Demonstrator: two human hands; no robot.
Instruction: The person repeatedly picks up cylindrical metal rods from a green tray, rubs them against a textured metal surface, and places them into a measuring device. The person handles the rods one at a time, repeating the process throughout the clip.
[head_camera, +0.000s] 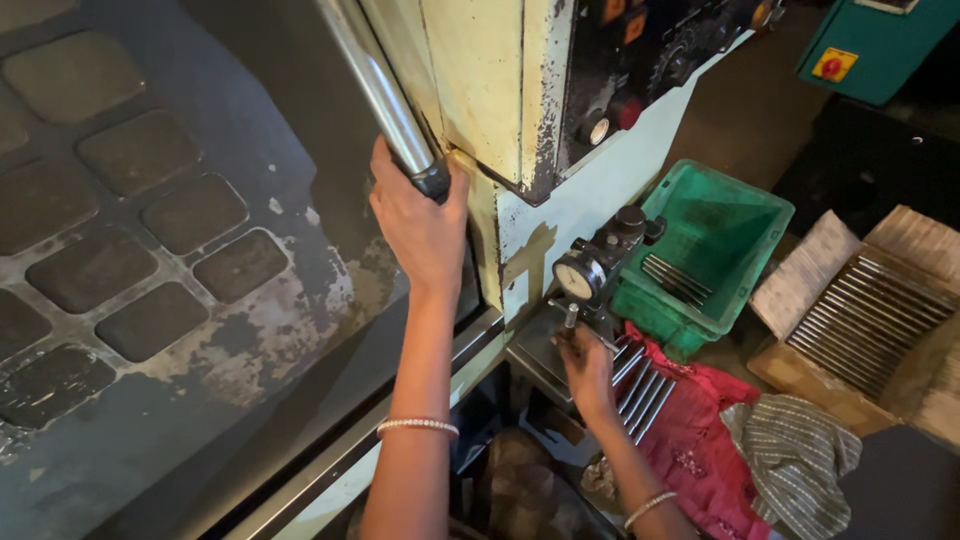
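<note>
Worn machine body (480, 90) cut off at top, left hand (420, 225) fingers wrapped round steel lever (385, 95), right hand (585, 365) pinching small rod (571, 318) beneath dial gauge (578, 278), fingertips partly hidden, green bin (745, 215) far right.

My left hand (420, 225) reaches up, fingers curled in a closed grip; my right hand (585, 365) sits lower, fingers pinched.

A single head-worn view looks steeply down from close above the person's outstretched arms. It faces a cream machine column (480, 90), with the floor left and crates right of the fingers.
</note>
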